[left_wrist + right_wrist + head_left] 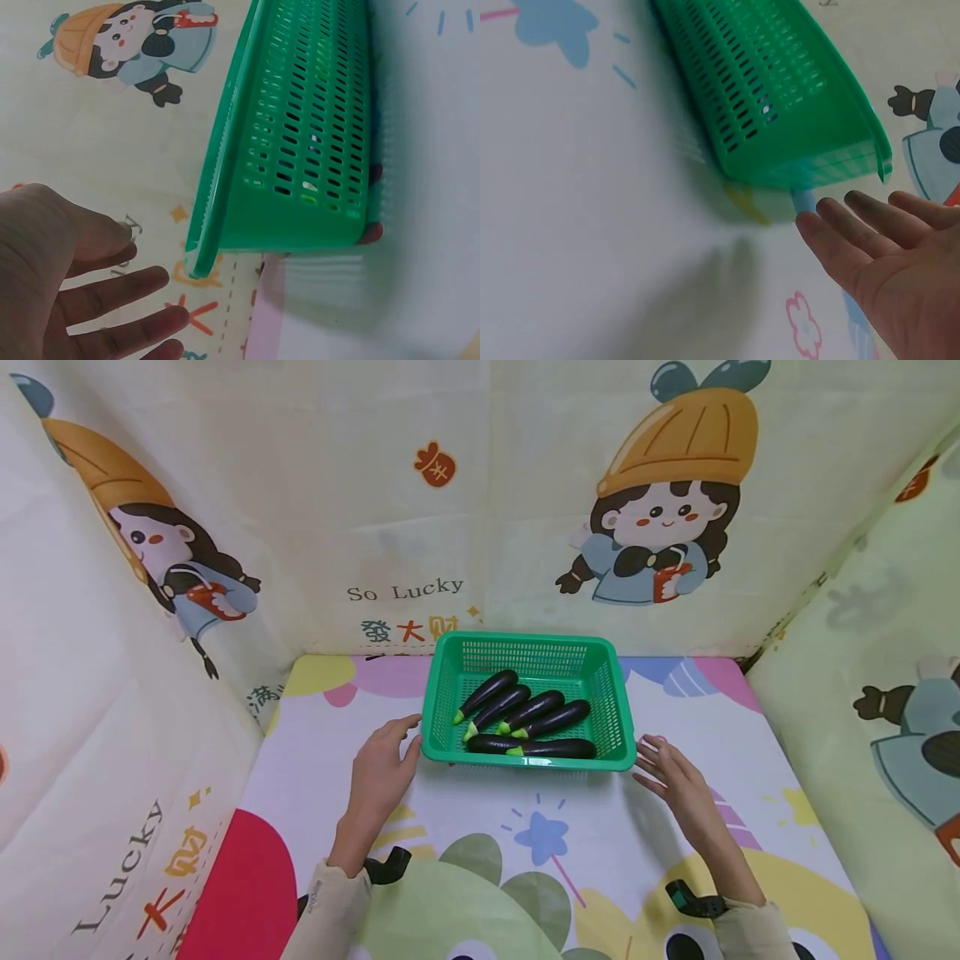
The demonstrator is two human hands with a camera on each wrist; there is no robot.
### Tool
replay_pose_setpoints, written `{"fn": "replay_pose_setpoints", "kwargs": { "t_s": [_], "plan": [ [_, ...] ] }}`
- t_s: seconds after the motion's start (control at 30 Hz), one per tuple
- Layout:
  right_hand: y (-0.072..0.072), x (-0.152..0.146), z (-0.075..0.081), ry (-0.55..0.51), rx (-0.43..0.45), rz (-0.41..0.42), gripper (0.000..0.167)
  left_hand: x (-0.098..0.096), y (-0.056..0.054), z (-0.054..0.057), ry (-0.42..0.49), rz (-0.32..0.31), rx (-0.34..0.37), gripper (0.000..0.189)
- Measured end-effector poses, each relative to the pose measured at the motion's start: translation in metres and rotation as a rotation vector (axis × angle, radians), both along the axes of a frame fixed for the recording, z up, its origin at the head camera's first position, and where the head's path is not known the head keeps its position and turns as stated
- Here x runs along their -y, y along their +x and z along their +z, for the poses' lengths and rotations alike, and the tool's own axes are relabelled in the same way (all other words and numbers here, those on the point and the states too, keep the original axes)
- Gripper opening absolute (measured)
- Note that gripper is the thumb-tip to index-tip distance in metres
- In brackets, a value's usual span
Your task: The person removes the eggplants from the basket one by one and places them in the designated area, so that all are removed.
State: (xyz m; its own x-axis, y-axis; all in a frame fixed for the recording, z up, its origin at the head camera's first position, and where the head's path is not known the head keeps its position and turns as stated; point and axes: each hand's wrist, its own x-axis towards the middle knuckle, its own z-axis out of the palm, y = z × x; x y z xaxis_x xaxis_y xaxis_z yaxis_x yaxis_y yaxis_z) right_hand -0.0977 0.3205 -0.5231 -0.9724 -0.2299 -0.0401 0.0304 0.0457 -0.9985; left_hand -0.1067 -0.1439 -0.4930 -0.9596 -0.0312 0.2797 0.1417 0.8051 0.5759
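A green plastic basket point(525, 762) with slotted walls stands on the table toward the back wall. Inside it lie several dark purple eggplants point(557, 720) with green stem ends; some slant side by side, others lie along the front wall. My left hand point(381, 772) is by the basket's left end, fingers extended; the left wrist view shows a gap between this hand point(45, 277) and the basket wall point(300, 229). At the right end is my right hand point(681, 789), fingers spread and fairly straight. In the right wrist view its fingertips point(808, 223) are apart from the basket.
A printed cloth point(487, 827) with cartoon shapes covers the table. Pale printed sheets hang as a back wall point(300, 527) and side walls point(847, 610) around it. Each wrist carries a black device, one on the left point(388, 866) and one on the right point(693, 900).
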Motion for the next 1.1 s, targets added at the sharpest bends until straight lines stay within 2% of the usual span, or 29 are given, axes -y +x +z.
{"fn": "replay_pose_setpoints", "kwargs": {
  "t_s": [0.23,0.47,0.7,0.87,1.1],
  "plan": [
    [-0.004,0.003,0.003,-0.109,0.115,0.004,0.053,-0.011,-0.006,0.001,-0.028,-0.030,-0.008,0.036],
    [-0.010,0.010,0.006,-0.166,0.201,-0.007,0.060,-0.024,-0.013,0.000,-0.076,-0.085,-0.017,0.036],
    [-0.014,0.019,0.005,-0.241,0.217,-0.015,0.060,-0.036,-0.020,0.000,-0.099,-0.129,-0.037,0.035],
    [-0.015,0.024,0.002,-0.248,0.220,-0.032,0.059,-0.042,-0.024,-0.001,-0.123,-0.165,-0.023,0.036],
    [-0.015,0.031,-0.002,-0.237,0.215,-0.067,0.053,-0.052,-0.030,0.002,-0.194,-0.256,0.003,0.040]
  ]
}}
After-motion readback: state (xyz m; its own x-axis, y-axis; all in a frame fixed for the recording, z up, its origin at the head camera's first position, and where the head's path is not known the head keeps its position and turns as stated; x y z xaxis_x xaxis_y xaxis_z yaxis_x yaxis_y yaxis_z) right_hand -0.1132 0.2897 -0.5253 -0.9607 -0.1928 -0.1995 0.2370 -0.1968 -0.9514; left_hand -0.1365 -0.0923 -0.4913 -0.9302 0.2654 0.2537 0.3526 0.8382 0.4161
